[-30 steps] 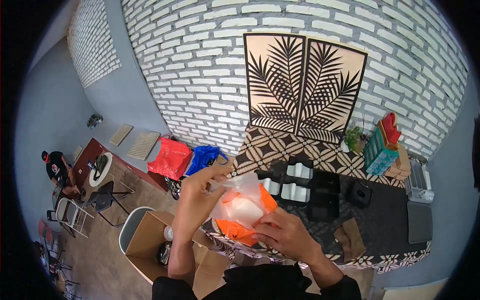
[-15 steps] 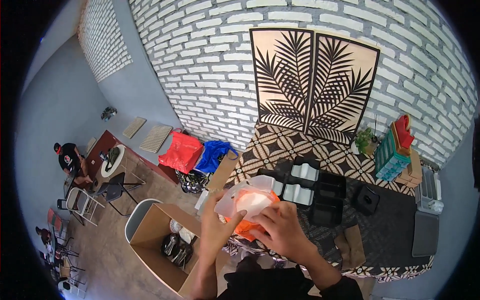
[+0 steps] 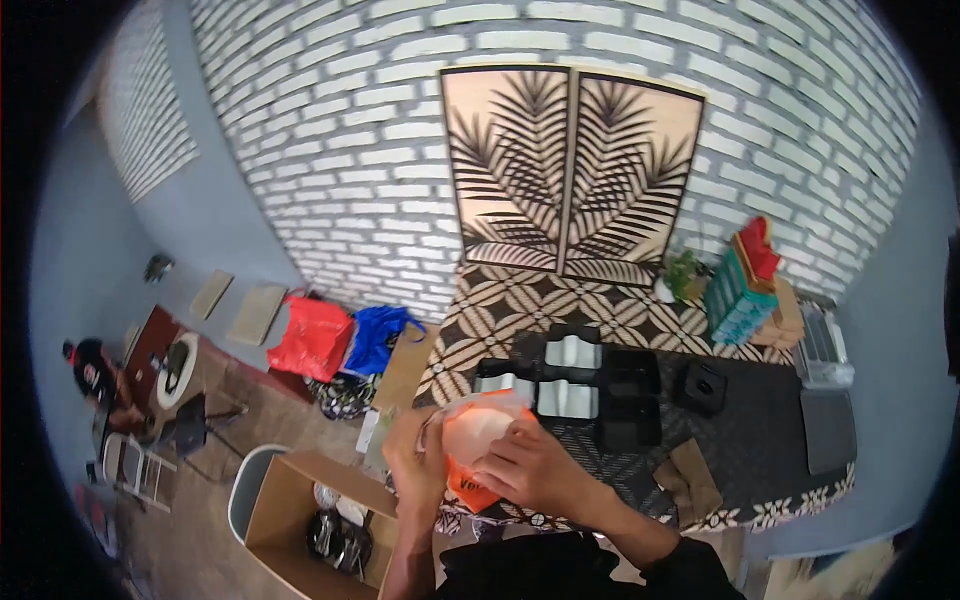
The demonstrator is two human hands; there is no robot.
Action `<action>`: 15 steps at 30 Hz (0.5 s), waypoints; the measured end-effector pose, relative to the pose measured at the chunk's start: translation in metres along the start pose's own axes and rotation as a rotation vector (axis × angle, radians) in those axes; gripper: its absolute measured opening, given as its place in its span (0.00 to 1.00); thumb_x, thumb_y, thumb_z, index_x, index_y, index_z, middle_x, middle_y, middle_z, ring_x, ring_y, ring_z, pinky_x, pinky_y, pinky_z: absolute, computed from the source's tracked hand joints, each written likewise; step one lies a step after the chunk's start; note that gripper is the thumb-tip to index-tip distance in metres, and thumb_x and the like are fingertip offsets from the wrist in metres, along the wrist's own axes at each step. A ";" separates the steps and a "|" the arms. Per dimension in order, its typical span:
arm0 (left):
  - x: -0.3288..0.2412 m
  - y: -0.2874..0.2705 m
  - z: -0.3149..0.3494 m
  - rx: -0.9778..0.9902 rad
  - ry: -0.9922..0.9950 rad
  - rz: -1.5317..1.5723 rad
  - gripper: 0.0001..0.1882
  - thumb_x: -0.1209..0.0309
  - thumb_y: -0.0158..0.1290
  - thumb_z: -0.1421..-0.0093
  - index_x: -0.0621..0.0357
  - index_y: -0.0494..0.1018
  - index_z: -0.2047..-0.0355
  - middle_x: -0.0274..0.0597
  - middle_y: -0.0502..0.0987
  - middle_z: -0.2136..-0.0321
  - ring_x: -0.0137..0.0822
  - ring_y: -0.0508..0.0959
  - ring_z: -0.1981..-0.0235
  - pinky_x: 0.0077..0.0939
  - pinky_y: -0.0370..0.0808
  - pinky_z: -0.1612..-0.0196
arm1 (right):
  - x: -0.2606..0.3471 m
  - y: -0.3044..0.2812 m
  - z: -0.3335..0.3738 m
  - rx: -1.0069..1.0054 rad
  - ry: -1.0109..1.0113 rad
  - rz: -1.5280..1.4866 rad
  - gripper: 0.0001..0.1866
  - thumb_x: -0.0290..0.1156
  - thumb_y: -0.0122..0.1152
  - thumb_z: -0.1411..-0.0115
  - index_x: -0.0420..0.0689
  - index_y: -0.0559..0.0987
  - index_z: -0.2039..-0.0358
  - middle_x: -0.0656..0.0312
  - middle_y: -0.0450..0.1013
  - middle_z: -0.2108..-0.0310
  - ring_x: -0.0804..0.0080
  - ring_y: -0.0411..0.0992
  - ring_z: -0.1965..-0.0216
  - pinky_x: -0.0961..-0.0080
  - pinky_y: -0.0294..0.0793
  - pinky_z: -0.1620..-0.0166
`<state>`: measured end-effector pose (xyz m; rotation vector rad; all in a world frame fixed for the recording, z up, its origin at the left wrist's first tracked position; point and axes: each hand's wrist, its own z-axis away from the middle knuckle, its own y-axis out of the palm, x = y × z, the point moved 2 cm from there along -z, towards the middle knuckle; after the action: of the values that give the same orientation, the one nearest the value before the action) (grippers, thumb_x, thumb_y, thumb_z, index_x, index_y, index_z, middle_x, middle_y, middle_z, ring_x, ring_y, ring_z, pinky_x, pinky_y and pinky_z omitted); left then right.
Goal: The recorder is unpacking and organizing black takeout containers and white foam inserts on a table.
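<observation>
Between my hands, just above the near edge of the table, is an orange plastic bag [image 3: 467, 486] with its pale mouth spread and tilted towards me. My left hand [image 3: 416, 462] grips the bag's left rim, thumb along the edge. On the other side my right hand [image 3: 530, 468] has its fingers bent and closed on the right rim. White shows inside the bag, but I cannot make out its contents. Beyond it stand black trays [image 3: 630, 420], some bearing white wavy-shaped pieces [image 3: 567, 399].
An open cardboard box [image 3: 285, 510] with dark wrapped items stands at lower left, beside a light chair. Red [image 3: 312, 338] and blue [image 3: 378, 340] bags lie further back. On the table's right are a black lidded container [image 3: 700, 388], brown cardboard [image 3: 690, 480] and teal baskets [image 3: 740, 305].
The view has shifted, so the room sits further left. The bag has tipped so that more of its orange front shows. Both hands still hold its rim.
</observation>
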<state>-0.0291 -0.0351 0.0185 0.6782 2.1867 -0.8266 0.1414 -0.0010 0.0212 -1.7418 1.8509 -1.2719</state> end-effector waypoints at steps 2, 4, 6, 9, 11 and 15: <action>0.003 -0.005 -0.002 0.069 -0.035 0.029 0.06 0.78 0.50 0.39 0.69 0.76 0.66 0.47 0.79 0.70 0.34 0.78 0.68 0.28 0.73 0.60 | 0.004 0.002 -0.005 -0.028 0.107 -0.017 0.11 0.39 0.60 0.41 0.46 0.78 0.63 0.61 0.74 0.70 0.65 0.75 0.63 0.66 0.70 0.53; -0.001 -0.008 -0.005 0.119 -0.023 0.041 0.07 0.78 0.50 0.39 0.70 0.76 0.66 0.47 0.80 0.70 0.34 0.78 0.68 0.28 0.73 0.60 | 0.005 0.011 -0.010 0.021 0.249 -0.091 0.14 0.40 0.58 0.40 0.45 0.76 0.59 0.57 0.75 0.76 0.59 0.77 0.71 0.62 0.73 0.63; -0.005 -0.006 -0.010 0.115 -0.036 0.057 0.06 0.80 0.51 0.41 0.70 0.77 0.67 0.50 0.80 0.72 0.38 0.79 0.70 0.30 0.74 0.63 | 0.001 0.025 -0.016 0.050 0.190 -0.051 0.12 0.38 0.58 0.41 0.46 0.76 0.59 0.60 0.77 0.72 0.61 0.77 0.69 0.64 0.74 0.63; 0.000 -0.004 -0.020 0.100 -0.071 0.099 0.06 0.79 0.50 0.39 0.69 0.77 0.67 0.48 0.79 0.74 0.33 0.77 0.71 0.29 0.73 0.64 | 0.001 0.027 -0.020 0.094 0.114 -0.007 0.11 0.34 0.58 0.43 0.48 0.76 0.60 0.66 0.78 0.69 0.66 0.77 0.67 0.68 0.74 0.66; 0.001 -0.003 -0.027 0.080 -0.109 0.096 0.07 0.78 0.50 0.39 0.69 0.76 0.67 0.47 0.79 0.74 0.32 0.76 0.72 0.28 0.72 0.65 | 0.003 0.017 -0.028 0.098 0.108 0.000 0.10 0.32 0.57 0.44 0.49 0.76 0.60 0.68 0.78 0.69 0.68 0.78 0.67 0.70 0.74 0.68; 0.005 0.006 -0.038 0.056 -0.112 0.155 0.07 0.77 0.49 0.37 0.68 0.76 0.67 0.45 0.78 0.76 0.29 0.75 0.72 0.28 0.71 0.66 | 0.002 0.006 -0.031 0.175 0.110 0.055 0.10 0.33 0.57 0.43 0.49 0.76 0.60 0.67 0.77 0.69 0.69 0.78 0.66 0.72 0.75 0.68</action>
<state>-0.0449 -0.0027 0.0338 0.7990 1.9904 -0.8278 0.1143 0.0081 0.0345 -1.5485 1.7729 -1.4864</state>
